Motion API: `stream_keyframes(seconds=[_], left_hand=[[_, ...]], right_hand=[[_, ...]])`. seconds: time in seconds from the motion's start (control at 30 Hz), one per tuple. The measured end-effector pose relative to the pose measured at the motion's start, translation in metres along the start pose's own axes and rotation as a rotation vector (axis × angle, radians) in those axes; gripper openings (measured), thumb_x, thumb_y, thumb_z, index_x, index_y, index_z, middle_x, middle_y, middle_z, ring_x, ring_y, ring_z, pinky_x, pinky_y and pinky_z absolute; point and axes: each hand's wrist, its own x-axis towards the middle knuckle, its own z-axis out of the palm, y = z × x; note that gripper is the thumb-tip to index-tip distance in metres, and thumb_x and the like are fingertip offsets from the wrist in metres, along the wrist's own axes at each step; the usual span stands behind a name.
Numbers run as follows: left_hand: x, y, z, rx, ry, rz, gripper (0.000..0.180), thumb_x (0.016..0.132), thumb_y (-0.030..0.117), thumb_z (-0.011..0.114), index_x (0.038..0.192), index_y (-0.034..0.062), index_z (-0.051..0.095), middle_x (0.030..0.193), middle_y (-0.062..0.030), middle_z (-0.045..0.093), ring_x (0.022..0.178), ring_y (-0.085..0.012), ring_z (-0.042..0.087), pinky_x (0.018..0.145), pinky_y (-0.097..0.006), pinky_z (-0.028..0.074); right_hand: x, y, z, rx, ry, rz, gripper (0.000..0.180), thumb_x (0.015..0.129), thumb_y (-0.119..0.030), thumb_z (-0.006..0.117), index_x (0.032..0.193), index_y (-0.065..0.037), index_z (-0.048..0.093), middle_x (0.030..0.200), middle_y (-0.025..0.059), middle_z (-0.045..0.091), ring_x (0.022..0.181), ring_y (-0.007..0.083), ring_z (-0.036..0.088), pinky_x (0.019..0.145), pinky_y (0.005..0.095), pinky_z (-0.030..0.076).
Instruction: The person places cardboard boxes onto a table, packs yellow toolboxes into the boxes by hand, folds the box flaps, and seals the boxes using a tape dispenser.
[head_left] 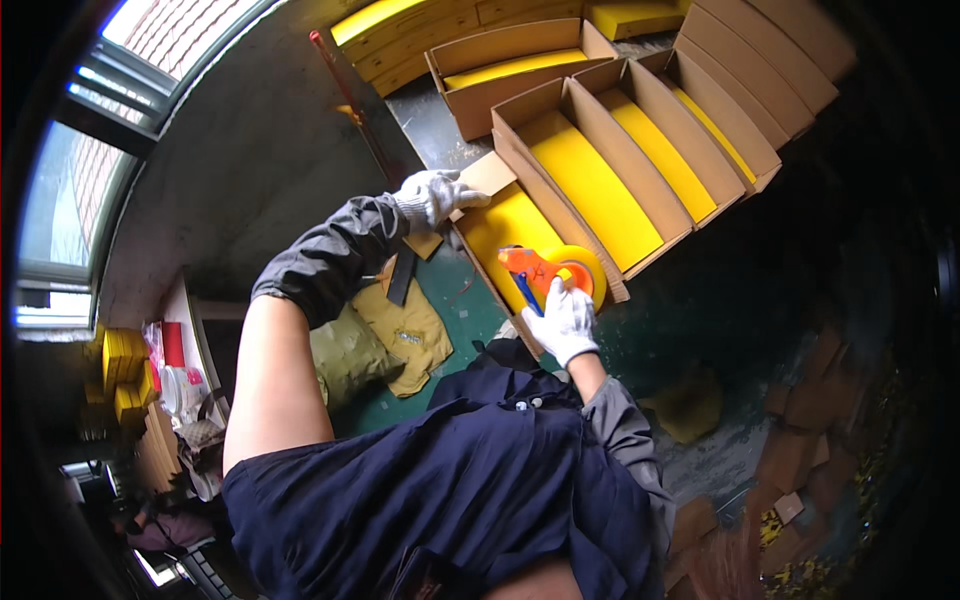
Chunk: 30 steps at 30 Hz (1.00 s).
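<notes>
My left hand, in a white knit glove, grips the end flap of the nearest open cardboard box, its fingers reaching over the flap's edge. Inside that box lies a flat yellow piece. Over the box's near end, my right hand, also gloved in white, is closed round an orange tape dispenser. The dispenser carries a big roll of yellow tape. A slim blue piece shows beside the right fingers; whether it belongs to the dispenser I cannot tell.
More open boxes with yellow contents stand in a row to the right, beside stacked cardboard. Another open box sits behind. A red pole leans at the wall. Sacks lie on the green floor; cardboard scraps are lower right.
</notes>
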Motion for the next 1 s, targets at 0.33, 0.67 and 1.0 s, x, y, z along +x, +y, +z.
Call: stream_keyframes(seconds=[0.33,0.67,1.0], left_hand=[[0.047,0.037,0.024,0.318,0.383,0.046,0.088,0.076,0.032,0.068,0.153,0.0110,0.031,0.159,-0.0207,0.027,0.147,-0.0406,0.029,0.117,-0.065,0.017],[0.023,0.040,0.028,-0.311,0.697,0.151,0.084,0.059,0.045,0.082,0.126,0.0013,0.057,0.129,-0.0191,0.057,0.123,-0.0405,0.050,0.104,-0.056,0.036],[0.000,0.034,0.031,-0.788,0.492,0.039,0.026,0.095,0.023,0.063,0.113,0.0048,0.065,0.120,-0.0164,0.061,0.115,-0.0353,0.056,0.101,-0.044,0.044]], right_hand=[[-0.052,0.008,-0.128,1.017,0.051,0.048,0.060,0.078,-0.027,0.083,0.127,-0.003,0.058,0.120,0.0145,0.067,0.108,0.0246,0.066,0.091,0.0380,0.053],[-0.046,0.020,-0.073,1.735,0.110,0.170,0.081,0.086,-0.035,0.075,0.147,0.001,0.037,0.134,0.0182,0.059,0.115,0.0347,0.063,0.100,0.0438,0.053],[-0.010,0.027,-0.042,1.573,-0.345,0.224,0.070,0.073,-0.039,0.086,0.126,-0.001,0.060,0.106,0.0094,0.072,0.095,0.0205,0.069,0.088,0.0344,0.054]])
